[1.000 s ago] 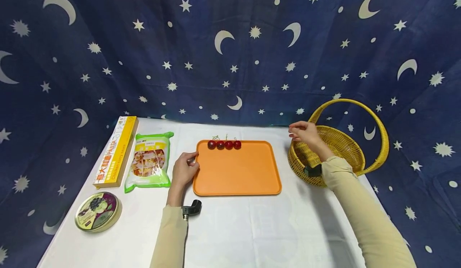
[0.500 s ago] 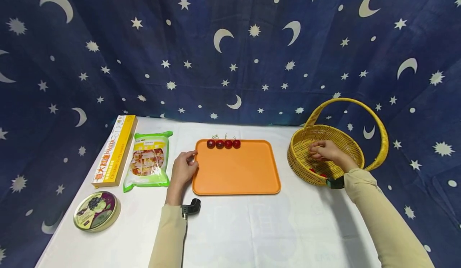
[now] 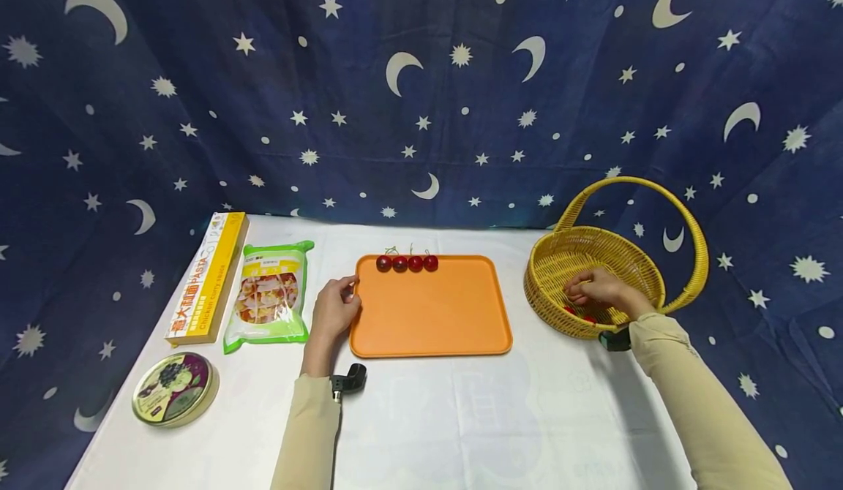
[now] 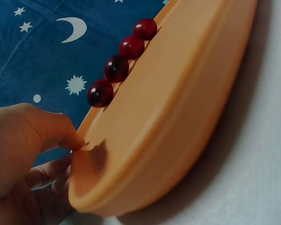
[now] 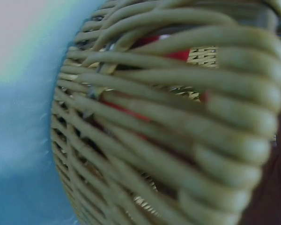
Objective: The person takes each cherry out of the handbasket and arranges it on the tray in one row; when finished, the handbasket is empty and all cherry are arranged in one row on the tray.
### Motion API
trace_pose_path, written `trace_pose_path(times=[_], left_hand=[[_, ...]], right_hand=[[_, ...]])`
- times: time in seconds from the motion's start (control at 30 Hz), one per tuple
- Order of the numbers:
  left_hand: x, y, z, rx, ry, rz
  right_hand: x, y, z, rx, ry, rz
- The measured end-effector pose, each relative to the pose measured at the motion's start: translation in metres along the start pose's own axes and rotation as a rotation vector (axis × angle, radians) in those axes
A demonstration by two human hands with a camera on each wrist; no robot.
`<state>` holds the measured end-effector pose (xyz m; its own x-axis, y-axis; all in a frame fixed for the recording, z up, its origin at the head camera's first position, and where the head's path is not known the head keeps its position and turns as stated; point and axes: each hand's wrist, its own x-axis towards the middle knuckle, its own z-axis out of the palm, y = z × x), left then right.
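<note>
Left wrist: thumb (image 4: 61, 136) on tray (image 4: 178, 108) rim

left hand (image 3: 334, 308): fingers curled, thumb pinching | right hand (image 3: 596, 290): reaching down, fingers bent

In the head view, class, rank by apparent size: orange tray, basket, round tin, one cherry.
1. Basket and orange tray: too alike to rank.
2. Round tin.
3. Cherry, smallest.

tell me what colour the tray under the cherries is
Plain orange. The tray shows best in the head view, with four dark red cherries along its far edge.
</note>
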<state>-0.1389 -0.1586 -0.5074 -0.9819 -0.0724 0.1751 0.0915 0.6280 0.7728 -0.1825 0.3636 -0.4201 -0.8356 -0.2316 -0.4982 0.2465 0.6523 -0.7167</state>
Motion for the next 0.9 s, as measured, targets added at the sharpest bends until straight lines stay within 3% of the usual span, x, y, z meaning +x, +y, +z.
trace_pose_path(times=[0.3,0.5,0.9], left_hand=[[-0.0003,0.0011,-0.0008,-0.008,-0.004,-0.008],[0.0001,0.0014,-0.001,-0.031,-0.008,-0.032],[-0.0001,0.001,0.0001,-0.034,-0.011,-0.034]], right_hand=[[-0.0036,0.0007,0.0017,0.027,-0.101,0.063],[-0.0093,-0.0043,0.0018,0.006,-0.139,0.166],[-0.0039,-0.0017,0.0073,0.08,-0.225,0.101]])
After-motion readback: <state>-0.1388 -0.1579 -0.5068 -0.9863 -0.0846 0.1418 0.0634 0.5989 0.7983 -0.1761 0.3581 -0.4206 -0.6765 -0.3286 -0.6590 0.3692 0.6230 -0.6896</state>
